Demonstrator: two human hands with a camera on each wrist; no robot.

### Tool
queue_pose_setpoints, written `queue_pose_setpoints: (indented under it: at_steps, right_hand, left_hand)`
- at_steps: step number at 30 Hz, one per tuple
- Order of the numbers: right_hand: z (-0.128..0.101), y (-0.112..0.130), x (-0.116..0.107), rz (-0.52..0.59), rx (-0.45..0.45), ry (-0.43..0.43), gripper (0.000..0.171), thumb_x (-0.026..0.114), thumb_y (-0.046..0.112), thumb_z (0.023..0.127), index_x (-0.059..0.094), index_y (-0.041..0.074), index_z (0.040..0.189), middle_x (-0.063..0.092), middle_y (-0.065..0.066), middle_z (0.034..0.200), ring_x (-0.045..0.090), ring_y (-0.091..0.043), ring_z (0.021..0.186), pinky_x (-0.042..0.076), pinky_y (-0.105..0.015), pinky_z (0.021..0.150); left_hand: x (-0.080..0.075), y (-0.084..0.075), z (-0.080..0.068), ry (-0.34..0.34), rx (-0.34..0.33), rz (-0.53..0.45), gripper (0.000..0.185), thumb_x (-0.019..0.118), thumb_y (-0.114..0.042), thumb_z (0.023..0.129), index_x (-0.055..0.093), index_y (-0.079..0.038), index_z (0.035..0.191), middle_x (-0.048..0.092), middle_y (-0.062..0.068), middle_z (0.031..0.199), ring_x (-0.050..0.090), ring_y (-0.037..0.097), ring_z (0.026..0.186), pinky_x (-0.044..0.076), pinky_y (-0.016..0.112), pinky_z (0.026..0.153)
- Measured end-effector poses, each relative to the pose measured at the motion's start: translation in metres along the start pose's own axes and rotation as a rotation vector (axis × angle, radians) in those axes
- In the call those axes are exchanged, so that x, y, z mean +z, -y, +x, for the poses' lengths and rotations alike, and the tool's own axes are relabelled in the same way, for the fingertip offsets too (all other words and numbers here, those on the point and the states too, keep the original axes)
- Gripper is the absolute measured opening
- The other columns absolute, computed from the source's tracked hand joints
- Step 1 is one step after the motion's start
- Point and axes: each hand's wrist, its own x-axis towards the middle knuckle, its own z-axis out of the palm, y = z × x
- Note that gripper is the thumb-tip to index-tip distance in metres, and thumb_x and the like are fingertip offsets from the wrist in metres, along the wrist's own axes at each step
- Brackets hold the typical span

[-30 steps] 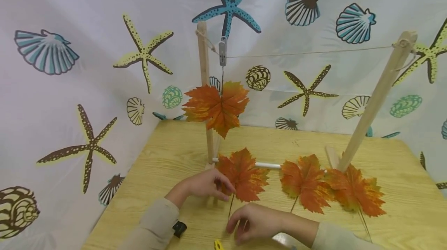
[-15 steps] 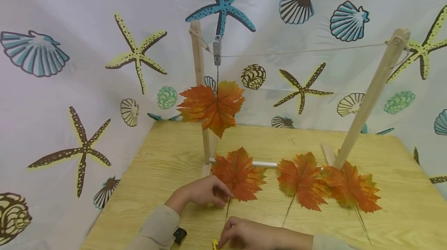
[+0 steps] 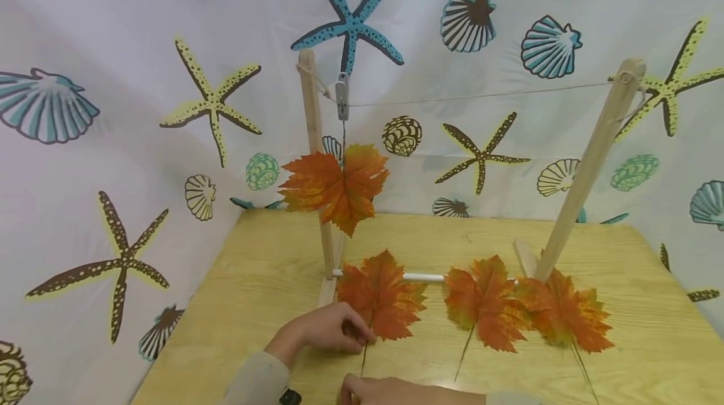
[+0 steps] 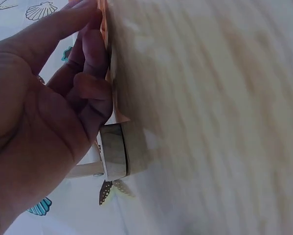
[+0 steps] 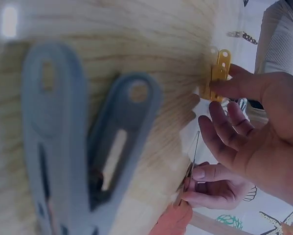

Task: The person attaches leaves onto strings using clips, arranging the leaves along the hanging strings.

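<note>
The left hand has its fingers curled and pinching the base of the nearest maple leaf, right where the stem leaves the blade; that leaf lies flat on the wooden counter, just in front of the foot of the left wooden post. The right hand sits at the counter's near edge, just short of that stem's tip; in the right wrist view its fingers are loosely spread, and its thumb touches a yellow clothespin lying on the counter, though whether it grips the pin cannot be told. A grey clothespin lies on the counter close to that camera, blurred.

To the right of the pinched leaf lie a second maple leaf and a third maple leaf, their edges overlapping, the third at the base of the right wooden post. A string runs between the post tops. Beside the left post a grey peg on the string holds a hanging maple leaf by its stem. A white rod joins the post bases. A shell-and-starfish curtain stands behind the counter.
</note>
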Motion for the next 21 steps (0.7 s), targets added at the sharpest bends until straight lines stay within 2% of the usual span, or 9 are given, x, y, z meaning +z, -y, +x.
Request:
queue_pose_setpoints:
  at_steps: [2, 6, 7, 9, 12, 13, 15, 19, 21]
  right_hand:
    - [0.004, -0.007, 0.006, 0.062, -0.004, -0.031, 0.020, 0.052, 0.027, 0.105, 0.047, 0.014, 0.120, 0.059, 0.009, 0.097, 0.049, 0.011, 0.075, 0.046, -0.008, 0.070]
    - [0.012, -0.022, 0.019, -0.183, -0.224, -0.107, 0.014, 0.051, 0.021, 0.105, 0.052, 0.012, 0.116, 0.054, 0.002, 0.101, 0.036, 0.013, 0.079, 0.034, 0.001, 0.068]
    - [0.013, -0.024, 0.023, -0.206, -0.242, -0.122, 0.014, 0.050, 0.021, 0.106, 0.053, 0.012, 0.115, 0.053, 0.002, 0.101, 0.035, 0.013, 0.079, 0.033, 0.002, 0.067]
    - [0.014, -0.026, 0.027, -0.237, -0.235, -0.116, 0.015, 0.048, 0.022, 0.106, 0.056, 0.013, 0.116, 0.052, 0.003, 0.105, 0.036, 0.014, 0.083, 0.032, 0.003, 0.069]
    - [0.008, -0.024, 0.022, -0.154, -0.123, -0.076, 0.029, 0.048, 0.018, 0.105, 0.056, 0.002, 0.127, 0.062, -0.006, 0.119, 0.050, 0.011, 0.098, 0.039, -0.002, 0.080]
    - [0.006, -0.023, 0.019, -0.186, -0.103, -0.055, 0.033, 0.048, 0.019, 0.104, 0.055, 0.002, 0.131, 0.063, -0.006, 0.122, 0.054, 0.008, 0.100, 0.040, -0.003, 0.080]
    - [0.004, -0.021, 0.012, -0.338, -0.109, 0.009, 0.041, 0.050, 0.022, 0.103, 0.053, 0.004, 0.140, 0.062, -0.008, 0.131, 0.057, 0.001, 0.109, 0.040, -0.006, 0.086]
    - [0.014, -0.052, 0.023, -0.661, -0.243, 0.073, 0.045, 0.049, 0.039, 0.103, 0.045, 0.026, 0.147, 0.058, 0.010, 0.128, 0.054, 0.006, 0.098, 0.036, -0.008, 0.082]
    - [0.021, -0.070, 0.031, -0.678, -0.258, 0.098, 0.045, 0.047, 0.045, 0.104, 0.043, 0.032, 0.146, 0.054, 0.016, 0.125, 0.051, 0.009, 0.096, 0.036, -0.008, 0.082]
  left_hand:
    - [0.000, 0.000, 0.000, 0.005, 0.014, 0.000, 0.020, 0.072, 0.000, 0.088, 0.079, -0.007, 0.104, 0.075, 0.008, 0.092, 0.060, 0.004, 0.074, 0.049, 0.017, 0.066]
    - [0.001, -0.001, -0.001, 0.045, 0.042, -0.015, 0.019, 0.072, 0.001, 0.086, 0.079, -0.005, 0.103, 0.075, 0.010, 0.086, 0.058, 0.001, 0.069, 0.048, 0.016, 0.062]
    - [0.003, 0.000, -0.002, 0.052, 0.044, -0.027, 0.019, 0.073, 0.000, 0.085, 0.079, -0.005, 0.102, 0.074, 0.010, 0.085, 0.058, 0.001, 0.068, 0.048, 0.015, 0.062]
    - [0.007, 0.001, -0.004, 0.056, 0.045, -0.043, 0.018, 0.074, 0.000, 0.085, 0.079, -0.004, 0.101, 0.074, 0.010, 0.084, 0.058, 0.001, 0.067, 0.048, 0.015, 0.061]
    - [0.008, 0.002, -0.004, 0.048, 0.049, -0.039, 0.016, 0.074, -0.001, 0.085, 0.079, -0.004, 0.100, 0.074, 0.010, 0.084, 0.058, 0.001, 0.067, 0.048, 0.016, 0.060]
    - [0.008, 0.002, -0.004, 0.045, 0.049, -0.033, 0.016, 0.074, -0.001, 0.085, 0.079, -0.004, 0.100, 0.074, 0.010, 0.084, 0.058, 0.000, 0.067, 0.048, 0.016, 0.060]
    - [0.008, 0.002, -0.003, 0.040, 0.049, -0.021, 0.015, 0.074, -0.002, 0.086, 0.080, -0.005, 0.100, 0.074, 0.010, 0.084, 0.059, 0.000, 0.067, 0.048, 0.016, 0.061]
    - [0.008, 0.000, -0.003, 0.027, 0.038, 0.009, 0.013, 0.075, -0.003, 0.086, 0.080, -0.008, 0.097, 0.074, 0.006, 0.083, 0.059, 0.000, 0.067, 0.049, 0.016, 0.062]
    - [0.007, 0.000, -0.003, 0.016, 0.026, 0.035, 0.012, 0.076, -0.004, 0.086, 0.081, -0.010, 0.095, 0.074, 0.002, 0.082, 0.059, 0.000, 0.067, 0.050, 0.017, 0.063]
